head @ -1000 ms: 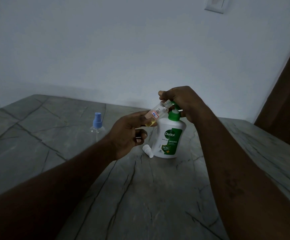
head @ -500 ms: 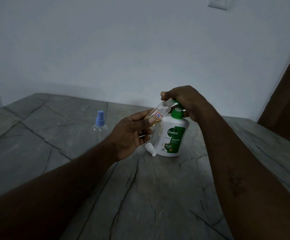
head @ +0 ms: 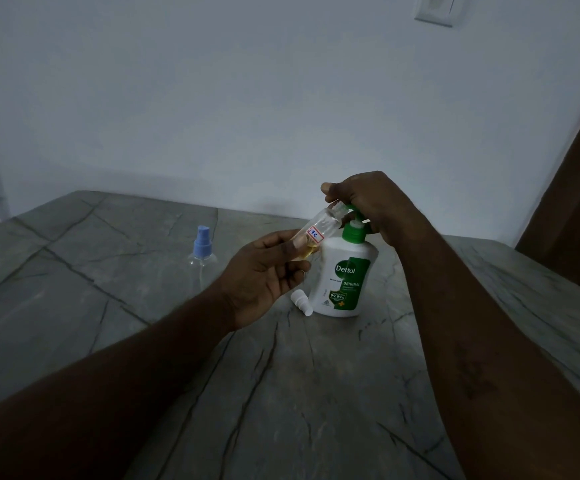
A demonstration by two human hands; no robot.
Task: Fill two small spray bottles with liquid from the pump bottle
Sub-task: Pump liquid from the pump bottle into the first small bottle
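Obliquely held, spray bottle [head: 320,231] seemingly aims up-right at pump bottle [head: 349,275].

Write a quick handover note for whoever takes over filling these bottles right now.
Left hand holds the labelled spray bottle tilted, mouth at the pump spout.
Right hand grips the head of the pump bottle, upright on the table.
Done: a little amber liquid in that bottle; a white sprayer top lies beside the pump bottle.
To do: finish this fill, refit the top, then fill the blue-capped spray bottle, capped and seemingly empty.
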